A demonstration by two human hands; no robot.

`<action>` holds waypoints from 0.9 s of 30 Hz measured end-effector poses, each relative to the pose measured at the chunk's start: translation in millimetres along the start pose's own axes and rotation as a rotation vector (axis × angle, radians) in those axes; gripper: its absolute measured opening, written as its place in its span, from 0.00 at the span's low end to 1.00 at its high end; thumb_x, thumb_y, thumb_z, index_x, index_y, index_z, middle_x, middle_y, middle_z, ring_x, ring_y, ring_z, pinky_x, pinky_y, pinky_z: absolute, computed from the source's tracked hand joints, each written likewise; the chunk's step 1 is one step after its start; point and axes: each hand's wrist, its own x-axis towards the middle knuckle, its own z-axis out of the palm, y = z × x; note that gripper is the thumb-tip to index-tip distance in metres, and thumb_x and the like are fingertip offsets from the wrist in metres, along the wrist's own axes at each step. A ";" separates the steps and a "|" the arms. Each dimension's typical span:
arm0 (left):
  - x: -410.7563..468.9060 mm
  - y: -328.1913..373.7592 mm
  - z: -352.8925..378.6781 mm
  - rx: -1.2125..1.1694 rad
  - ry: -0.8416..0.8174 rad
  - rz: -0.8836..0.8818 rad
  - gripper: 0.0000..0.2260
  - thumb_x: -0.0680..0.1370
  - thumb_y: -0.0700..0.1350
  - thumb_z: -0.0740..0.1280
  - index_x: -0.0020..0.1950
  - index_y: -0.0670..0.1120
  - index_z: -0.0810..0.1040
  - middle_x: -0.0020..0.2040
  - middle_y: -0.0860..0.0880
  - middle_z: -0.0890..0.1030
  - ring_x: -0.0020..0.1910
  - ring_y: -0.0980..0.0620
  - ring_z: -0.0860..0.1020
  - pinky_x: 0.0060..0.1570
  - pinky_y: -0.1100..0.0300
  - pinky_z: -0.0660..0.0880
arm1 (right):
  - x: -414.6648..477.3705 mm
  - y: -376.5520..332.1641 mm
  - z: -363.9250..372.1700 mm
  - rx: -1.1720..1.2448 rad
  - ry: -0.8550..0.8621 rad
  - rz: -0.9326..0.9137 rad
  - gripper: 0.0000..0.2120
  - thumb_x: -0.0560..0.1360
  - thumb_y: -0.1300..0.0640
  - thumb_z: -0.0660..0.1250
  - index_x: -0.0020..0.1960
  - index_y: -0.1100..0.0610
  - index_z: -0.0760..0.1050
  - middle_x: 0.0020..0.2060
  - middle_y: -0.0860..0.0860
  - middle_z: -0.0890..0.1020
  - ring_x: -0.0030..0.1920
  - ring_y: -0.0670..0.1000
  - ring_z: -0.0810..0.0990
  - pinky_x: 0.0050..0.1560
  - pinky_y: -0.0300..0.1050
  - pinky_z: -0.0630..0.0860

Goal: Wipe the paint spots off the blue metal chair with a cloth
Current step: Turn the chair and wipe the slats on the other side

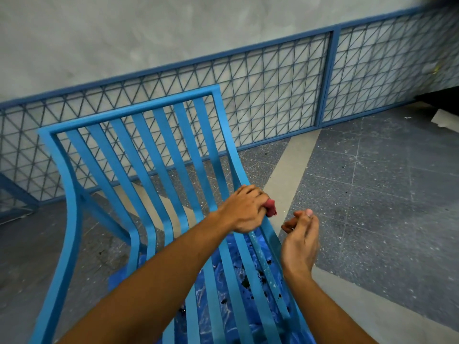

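The blue metal chair (139, 155) with long curved slats fills the left and middle of the head view. My left hand (244, 209) reaches across it and grips a small red cloth (271, 207), pressed against the chair's right-hand frame rail. Pale paint spots (263, 256) run along a slat just below that hand. My right hand (299, 240) hovers to the right of the chair, palm turned inward, fingers loosely curled and holding nothing.
A blue plastic sheet (231, 276) with dark blotches lies under the seat. A blue metal mesh fence panel (273, 95) leans along the grey wall behind. Speckled grey floor tiles (372, 194) spread to the right, with a pale scrap (444, 119) at the far right.
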 end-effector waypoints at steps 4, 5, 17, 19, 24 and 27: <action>18.5 -14.0 -5.0 0.038 -0.015 -0.156 0.19 0.83 0.51 0.52 0.71 0.47 0.68 0.74 0.45 0.68 0.78 0.43 0.55 0.78 0.42 0.48 | -2.5 -0.5 1.0 -0.004 0.003 -0.029 0.26 0.77 0.29 0.43 0.52 0.44 0.71 0.42 0.49 0.81 0.47 0.53 0.81 0.56 0.61 0.76; 18.2 -12.4 1.1 0.016 0.004 -0.181 0.19 0.83 0.50 0.52 0.71 0.46 0.68 0.75 0.45 0.67 0.78 0.43 0.54 0.78 0.41 0.48 | -2.3 -0.8 1.1 -0.007 0.005 -0.031 0.26 0.77 0.29 0.43 0.52 0.44 0.71 0.42 0.50 0.81 0.47 0.53 0.81 0.56 0.61 0.76; -72.2 65.7 50.4 -0.849 0.426 -0.335 0.14 0.86 0.46 0.55 0.69 0.57 0.73 0.70 0.60 0.71 0.69 0.64 0.69 0.69 0.65 0.65 | 1.6 -0.6 0.9 0.033 0.008 0.011 0.27 0.77 0.30 0.44 0.52 0.48 0.72 0.39 0.49 0.81 0.45 0.52 0.82 0.56 0.59 0.76; -57.0 60.5 42.9 -1.051 0.534 -0.519 0.12 0.86 0.47 0.56 0.64 0.58 0.75 0.62 0.57 0.77 0.59 0.62 0.76 0.57 0.65 0.73 | 1.3 0.4 1.1 0.033 -0.006 0.011 0.26 0.79 0.31 0.44 0.52 0.48 0.72 0.39 0.50 0.81 0.45 0.52 0.82 0.56 0.58 0.76; -1.8 14.5 13.5 -1.272 0.774 -0.812 0.10 0.86 0.51 0.55 0.57 0.63 0.76 0.52 0.56 0.81 0.49 0.58 0.80 0.43 0.64 0.73 | 0.9 1.6 2.1 0.041 -0.018 0.011 0.26 0.77 0.29 0.44 0.51 0.46 0.72 0.39 0.51 0.80 0.46 0.54 0.81 0.56 0.59 0.77; 27.4 -0.2 -4.2 -1.105 0.630 -0.785 0.14 0.85 0.47 0.56 0.67 0.60 0.74 0.61 0.49 0.79 0.55 0.50 0.79 0.47 0.59 0.75 | 2.2 2.6 2.1 0.044 -0.017 -0.004 0.26 0.77 0.30 0.44 0.51 0.47 0.72 0.39 0.51 0.80 0.46 0.54 0.82 0.54 0.58 0.78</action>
